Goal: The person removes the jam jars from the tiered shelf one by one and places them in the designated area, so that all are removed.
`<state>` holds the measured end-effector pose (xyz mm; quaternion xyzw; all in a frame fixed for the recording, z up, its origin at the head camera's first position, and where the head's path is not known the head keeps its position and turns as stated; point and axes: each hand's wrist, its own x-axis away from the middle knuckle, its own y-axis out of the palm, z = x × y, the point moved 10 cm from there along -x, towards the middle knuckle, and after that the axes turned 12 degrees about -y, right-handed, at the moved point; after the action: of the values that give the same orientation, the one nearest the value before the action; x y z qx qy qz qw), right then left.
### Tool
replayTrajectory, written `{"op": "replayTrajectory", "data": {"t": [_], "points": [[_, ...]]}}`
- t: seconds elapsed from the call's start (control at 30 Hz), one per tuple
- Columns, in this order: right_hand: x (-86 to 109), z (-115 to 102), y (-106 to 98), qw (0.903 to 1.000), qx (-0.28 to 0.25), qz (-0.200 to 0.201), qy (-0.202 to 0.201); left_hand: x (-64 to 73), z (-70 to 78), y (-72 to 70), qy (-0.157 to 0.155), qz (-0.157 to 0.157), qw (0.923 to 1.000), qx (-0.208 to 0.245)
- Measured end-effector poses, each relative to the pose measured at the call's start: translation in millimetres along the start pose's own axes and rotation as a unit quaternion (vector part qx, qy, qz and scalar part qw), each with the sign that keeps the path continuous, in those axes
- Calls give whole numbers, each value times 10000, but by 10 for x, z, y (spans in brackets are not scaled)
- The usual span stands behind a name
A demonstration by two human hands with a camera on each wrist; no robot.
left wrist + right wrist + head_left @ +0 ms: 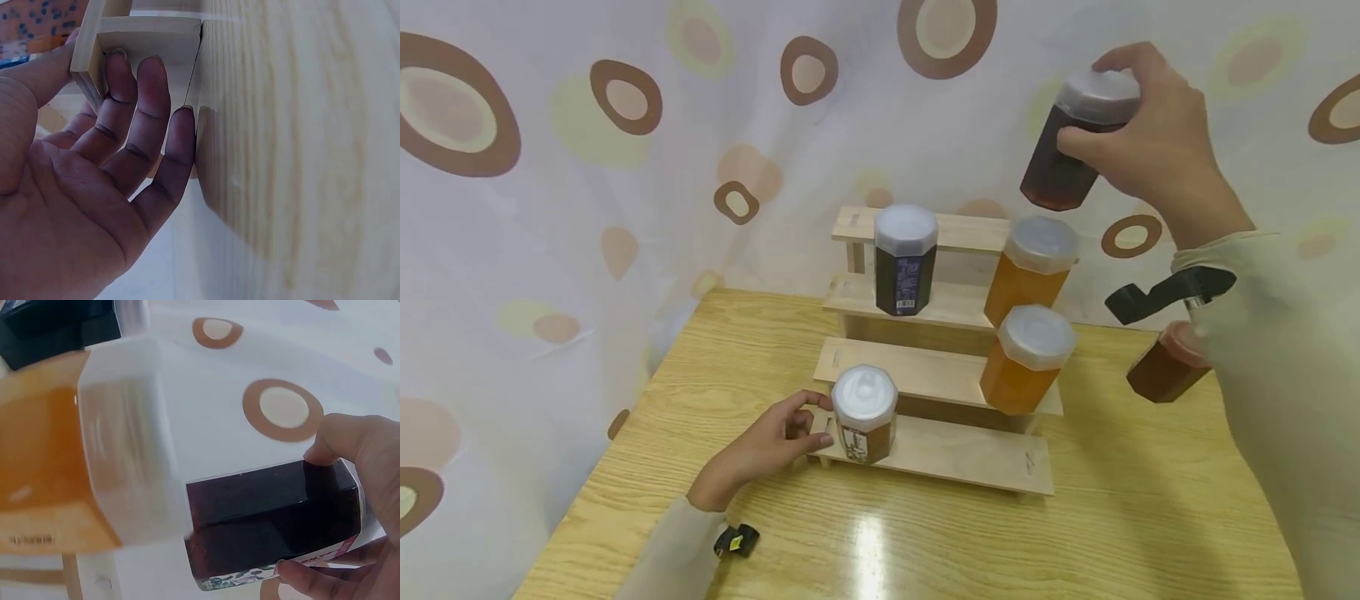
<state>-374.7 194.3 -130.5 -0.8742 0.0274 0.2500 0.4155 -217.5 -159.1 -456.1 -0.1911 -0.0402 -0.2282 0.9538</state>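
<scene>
High on the right in the head view, my right hand (1150,125) grips a dark jar (1060,162) by its whitish lid; the jar hangs tilted above the wooden tiered stand (947,454). A printed label strip runs along this jar (275,519) in the right wrist view. My left hand (767,442) holds the left end of the stand's lowest shelf, beside a brown jar (868,442) with a white lid. Seen in the left wrist view, the curled fingers (150,119) lie against the end piece (150,37) under the board.
Another dark jar (906,267) stands on the third tier at left. One orange jar (1022,287) is on that tier's right side, a second orange jar (1018,379) one tier lower. On the table (760,350), a reddish jar (1168,367) is partly behind my right sleeve. Patterned cloth hangs behind.
</scene>
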Motion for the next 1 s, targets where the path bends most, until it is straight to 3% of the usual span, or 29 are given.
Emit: {"op": "replayTrajectory", "data": {"t": [0.2,0.43,0.63,1.0], "points": [[99,261,-133,9995,-211,177,163,16,-8,-16,-97,30,9999,19],[260,561,-202,9986,-131,134,495,25,-1,-9,-94,-13,9999,89],[355,744,-273,9982,61,244,541,19,17,-13,-115,-30,9999,119],[568,1049,-173,9980,111,263,559,21,5,-33,-23,-68,9999,99]]}}
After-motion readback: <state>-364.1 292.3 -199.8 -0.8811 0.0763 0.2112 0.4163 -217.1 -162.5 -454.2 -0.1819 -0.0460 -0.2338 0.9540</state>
